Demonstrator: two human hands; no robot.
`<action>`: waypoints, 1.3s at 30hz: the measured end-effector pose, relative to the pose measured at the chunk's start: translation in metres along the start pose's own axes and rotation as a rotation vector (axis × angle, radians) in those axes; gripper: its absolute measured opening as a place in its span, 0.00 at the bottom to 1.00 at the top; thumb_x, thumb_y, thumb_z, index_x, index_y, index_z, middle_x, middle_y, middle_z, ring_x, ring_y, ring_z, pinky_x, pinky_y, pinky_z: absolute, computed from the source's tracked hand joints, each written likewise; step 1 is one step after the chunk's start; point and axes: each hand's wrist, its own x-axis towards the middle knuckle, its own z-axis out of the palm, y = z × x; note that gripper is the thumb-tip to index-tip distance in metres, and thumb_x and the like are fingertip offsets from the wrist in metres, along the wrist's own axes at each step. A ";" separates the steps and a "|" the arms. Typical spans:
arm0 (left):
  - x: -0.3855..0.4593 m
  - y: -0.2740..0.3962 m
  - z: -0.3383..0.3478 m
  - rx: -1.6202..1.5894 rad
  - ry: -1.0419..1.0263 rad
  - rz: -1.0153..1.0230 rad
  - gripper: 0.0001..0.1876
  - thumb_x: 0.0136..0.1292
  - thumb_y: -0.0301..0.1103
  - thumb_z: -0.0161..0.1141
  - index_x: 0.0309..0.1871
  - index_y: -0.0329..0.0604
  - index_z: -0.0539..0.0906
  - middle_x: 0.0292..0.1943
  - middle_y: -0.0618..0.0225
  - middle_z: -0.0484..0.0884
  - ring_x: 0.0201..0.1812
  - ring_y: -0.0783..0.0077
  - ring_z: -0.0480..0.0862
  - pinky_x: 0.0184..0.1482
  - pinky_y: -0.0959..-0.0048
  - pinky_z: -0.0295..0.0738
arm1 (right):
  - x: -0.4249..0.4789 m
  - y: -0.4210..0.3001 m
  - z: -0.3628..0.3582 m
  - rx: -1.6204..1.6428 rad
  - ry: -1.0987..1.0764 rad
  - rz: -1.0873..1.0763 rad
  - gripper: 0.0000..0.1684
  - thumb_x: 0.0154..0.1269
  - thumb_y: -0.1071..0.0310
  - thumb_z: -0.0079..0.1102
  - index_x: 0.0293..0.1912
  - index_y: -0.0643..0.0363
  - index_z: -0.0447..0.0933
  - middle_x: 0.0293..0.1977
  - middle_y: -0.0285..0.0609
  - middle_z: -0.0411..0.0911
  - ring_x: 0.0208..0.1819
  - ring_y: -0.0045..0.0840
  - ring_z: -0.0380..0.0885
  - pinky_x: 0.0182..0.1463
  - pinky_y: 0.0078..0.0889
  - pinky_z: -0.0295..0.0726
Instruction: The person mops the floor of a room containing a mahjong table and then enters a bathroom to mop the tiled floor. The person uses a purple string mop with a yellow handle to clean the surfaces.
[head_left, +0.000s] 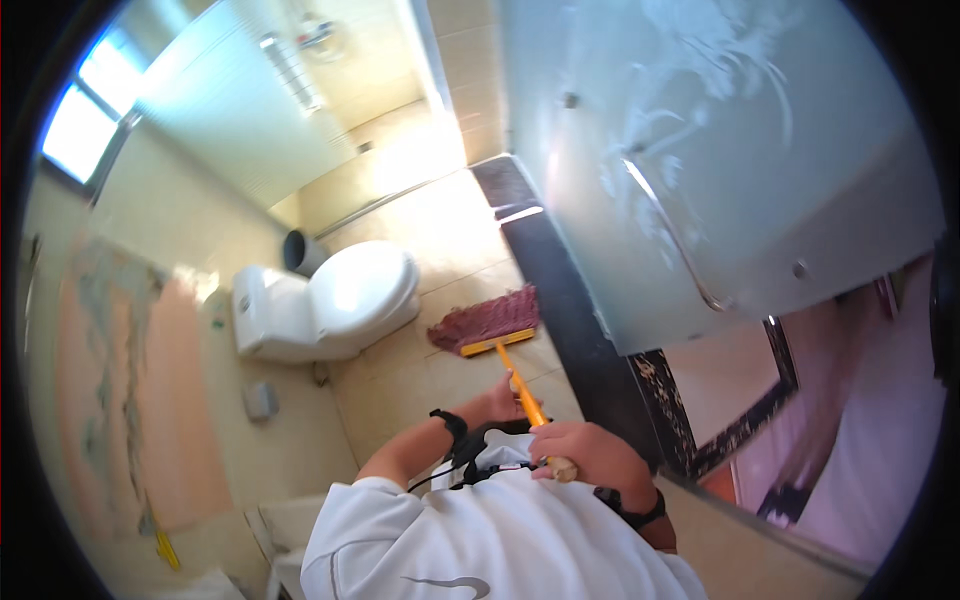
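A flat mop with a yellow-orange handle (527, 391) runs from my chest down to the floor. Its wide maroon string head (487, 315) lies on the beige floor tiles, fixed to a yellow bar. My left hand (508, 397) is around the handle partway down, its fingers partly hidden. Near the handle's top end, by my white shirt, my right hand (589, 454) grips it. The mop head rests between the white toilet (364, 289) and a dark stone threshold (559, 300).
A grey bin (300, 253) stands behind the toilet. On the right, a frosted glass door (720, 150) with a long metal handle (667, 225) hangs over the threshold. A glass shower panel (247, 97) is at upper left. A pinkish panel (172, 390) shows on the left wall.
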 end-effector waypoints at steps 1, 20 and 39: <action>0.033 0.018 0.004 0.085 0.164 0.013 0.25 0.68 0.53 0.44 0.55 0.39 0.68 0.43 0.55 0.76 0.42 0.58 0.79 0.51 0.63 0.75 | -0.001 -0.002 -0.002 0.006 0.042 0.017 0.16 0.54 0.60 0.67 0.38 0.58 0.77 0.38 0.43 0.78 0.45 0.40 0.77 0.50 0.35 0.76; 0.068 0.116 0.051 1.124 0.099 -0.092 0.05 0.60 0.27 0.53 0.27 0.41 0.72 0.19 0.70 0.75 0.21 0.73 0.77 0.27 0.77 0.75 | 0.051 0.067 -0.037 0.290 0.364 -0.293 0.08 0.53 0.68 0.62 0.34 0.54 0.73 0.30 0.36 0.76 0.36 0.34 0.76 0.43 0.34 0.69; 0.207 -0.086 0.194 2.732 -0.015 0.041 0.15 0.43 0.25 0.63 0.39 0.44 0.84 0.36 0.56 0.85 0.44 0.57 0.84 0.46 0.66 0.77 | -0.295 0.136 -0.070 0.345 0.667 0.060 0.08 0.59 0.64 0.61 0.32 0.56 0.74 0.29 0.40 0.76 0.33 0.31 0.77 0.38 0.31 0.74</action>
